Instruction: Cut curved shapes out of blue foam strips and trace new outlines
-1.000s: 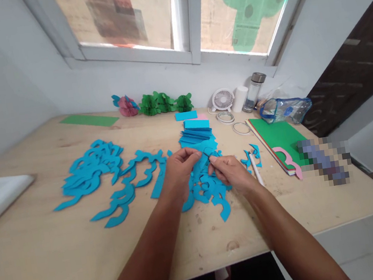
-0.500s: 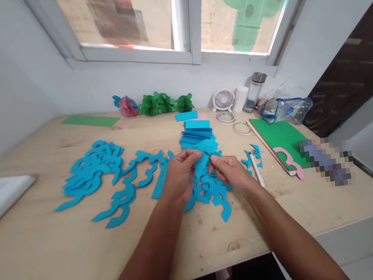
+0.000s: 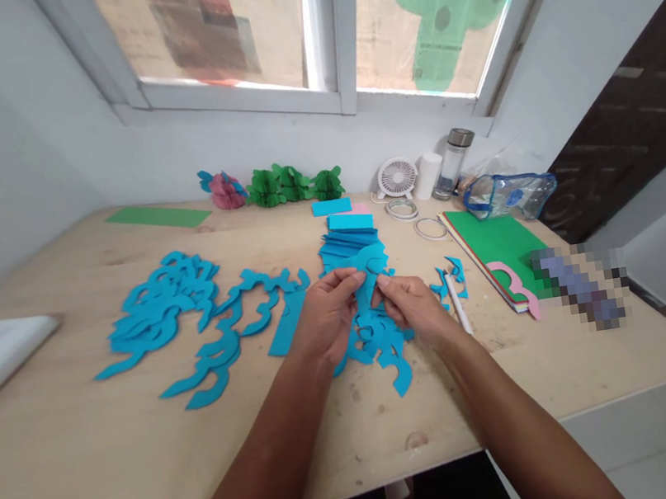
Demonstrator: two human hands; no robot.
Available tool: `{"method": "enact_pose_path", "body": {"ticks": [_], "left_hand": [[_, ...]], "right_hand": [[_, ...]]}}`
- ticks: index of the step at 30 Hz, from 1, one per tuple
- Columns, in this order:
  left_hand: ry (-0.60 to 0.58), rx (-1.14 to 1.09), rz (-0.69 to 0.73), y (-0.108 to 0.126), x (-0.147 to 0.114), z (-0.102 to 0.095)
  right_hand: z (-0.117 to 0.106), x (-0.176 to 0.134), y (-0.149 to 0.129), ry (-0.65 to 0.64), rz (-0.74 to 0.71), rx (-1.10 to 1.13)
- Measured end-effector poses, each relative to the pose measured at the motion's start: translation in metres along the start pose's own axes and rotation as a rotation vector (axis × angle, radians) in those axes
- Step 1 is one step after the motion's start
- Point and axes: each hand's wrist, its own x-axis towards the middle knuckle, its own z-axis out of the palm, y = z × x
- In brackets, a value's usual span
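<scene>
Between my two hands is a blue paper cut-out [image 3: 371,260] with a curved edge, held above a heap of blue paper scraps [image 3: 396,369]. My left hand [image 3: 331,312] pinches its left side between thumb and fingers. On the other side, my right hand [image 3: 407,302] has thumb and forefinger closed on the same paper. Its lower part is partly hidden by my fingers. Just beyond lies a stack of folded blue paper strips [image 3: 349,240]. Left of my hands are wavy blue cut-outs [image 3: 220,351] and a larger pile of them [image 3: 157,309].
Right of my hands lie a white pen [image 3: 458,303], a green paper stack [image 3: 494,238] and a pink cut-out [image 3: 514,285]. Along the wall stand green paper ornaments [image 3: 277,187], a small fan [image 3: 397,178] and a glass bottle [image 3: 454,165]. Tape rolls [image 3: 431,228] lie nearby.
Both hands stay over the scraps with the blue paper pinched. My left fingers have shifted slightly and the paper's angle has changed a little. The whole view has moved slightly.
</scene>
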Motion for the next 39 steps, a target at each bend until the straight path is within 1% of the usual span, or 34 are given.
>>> {"method": "enact_pose_path", "body": {"ticks": [6, 9, 14, 21, 24, 32, 39], "left_hand": [[0.003, 0.055, 0.031, -0.0018, -0.0014, 0.0006], [-0.013, 0.008, 0.012, -0.001, -0.002, 0.002], [-0.028, -0.078, -0.042, -0.0006, -0.0023, 0.0035], [0.052, 0.02, 0.081, -0.0055, -0.0013, 0.0023], [0.077, 0.042, 0.097, -0.0076, -0.0009, 0.002], [0.099, 0.027, 0.083, -0.0077, -0.0032, 0.003], [0.052, -0.088, -0.001, -0.0076, -0.0029, 0.005]], "right_hand": [[0.0, -0.0006, 0.0014, -0.035, 0.021, 0.065], [0.0002, -0.0004, 0.0027, -0.055, 0.029, 0.105], [0.0012, -0.0002, 0.0033, -0.048, 0.023, 0.108], [0.0027, -0.0011, 0.0017, -0.02, 0.006, 0.071], [0.003, -0.001, 0.0021, -0.014, 0.01, 0.075], [0.0028, -0.0008, 0.0024, -0.021, 0.016, 0.1], [0.003, -0.001, 0.0026, -0.024, 0.025, 0.109]]}}
